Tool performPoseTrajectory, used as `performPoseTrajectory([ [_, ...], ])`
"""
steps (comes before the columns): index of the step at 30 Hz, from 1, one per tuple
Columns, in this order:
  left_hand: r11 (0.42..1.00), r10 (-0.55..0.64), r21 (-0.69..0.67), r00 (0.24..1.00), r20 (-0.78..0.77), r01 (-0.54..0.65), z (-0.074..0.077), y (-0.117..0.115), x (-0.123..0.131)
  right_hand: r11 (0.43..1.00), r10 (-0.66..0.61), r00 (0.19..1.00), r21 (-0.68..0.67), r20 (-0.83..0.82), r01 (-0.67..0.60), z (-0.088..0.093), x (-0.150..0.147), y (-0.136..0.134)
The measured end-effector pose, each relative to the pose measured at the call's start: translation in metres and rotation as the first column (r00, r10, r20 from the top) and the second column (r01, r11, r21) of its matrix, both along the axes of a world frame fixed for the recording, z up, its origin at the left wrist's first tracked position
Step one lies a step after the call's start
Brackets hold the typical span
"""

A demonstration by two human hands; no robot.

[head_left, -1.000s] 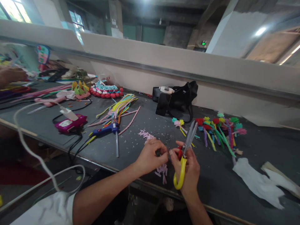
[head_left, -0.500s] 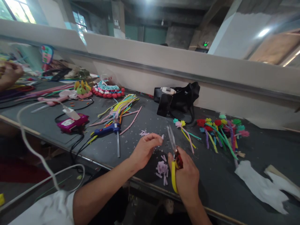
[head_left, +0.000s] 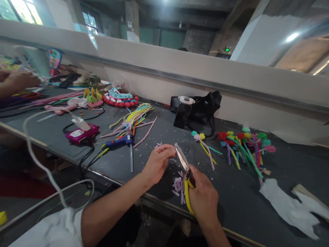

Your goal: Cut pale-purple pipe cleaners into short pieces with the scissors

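Note:
My right hand (head_left: pixel 204 193) is wrapped round the yellow and dark red handles of a pair of scissors (head_left: pixel 182 158). The blades point up and left, their tips at the fingertips of my left hand (head_left: pixel 159 164). The left thumb and forefinger are pinched together; what they hold is too small to make out now. Below the blades, a small pile of short lilac strips (head_left: pixel 178 185) lies near the table's front edge, partly behind the scissors.
Beyond are a blue glue gun (head_left: pixel 119 140), fuzzy stems (head_left: pixel 136 116), a magenta power strip (head_left: pixel 82 133) and a black bag (head_left: pixel 205 111). Fuzzy flowers (head_left: pixel 240 140) and white gloves (head_left: pixel 288 206) lie right. Another person's hands (head_left: pixel 19 82) are at far left.
The scissors have moved left, so that their tips meet my left fingertips. The lilac piece seen earlier at those fingertips is no longer distinct. The other person's hands have shifted right.

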State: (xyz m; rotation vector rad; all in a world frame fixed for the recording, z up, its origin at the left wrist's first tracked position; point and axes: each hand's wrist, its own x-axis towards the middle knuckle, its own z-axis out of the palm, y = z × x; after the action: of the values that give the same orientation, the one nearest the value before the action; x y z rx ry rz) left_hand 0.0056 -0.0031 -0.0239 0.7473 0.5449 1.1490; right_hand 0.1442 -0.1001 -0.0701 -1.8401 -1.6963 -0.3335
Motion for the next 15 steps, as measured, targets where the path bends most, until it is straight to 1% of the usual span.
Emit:
performPoseTrajectory([
  [6, 1.0, -0.008, 0.013, 1.0, -0.03, 0.008, 0.0, 0.0021, -0.0008, 1.0, 0.008, 1.0, 0.016, 0.023, -0.008, 0.0004, 0.0002, -0.0007],
  [11, 1.0, 0.009, 0.022, 0.998, -0.063, -0.007, -0.0003, 0.0021, -0.001, 1.0, 0.006, 1.0, 0.026, 0.029, -0.007, 0.0005, -0.0016, -0.0009],
  [15, 0.999, 0.018, 0.049, 0.996, -0.082, -0.014, 0.0005, 0.001, -0.0004, 0.999, 0.0, 1.0, 0.045, 0.003, 0.0, 0.001, -0.0024, 0.0],
])
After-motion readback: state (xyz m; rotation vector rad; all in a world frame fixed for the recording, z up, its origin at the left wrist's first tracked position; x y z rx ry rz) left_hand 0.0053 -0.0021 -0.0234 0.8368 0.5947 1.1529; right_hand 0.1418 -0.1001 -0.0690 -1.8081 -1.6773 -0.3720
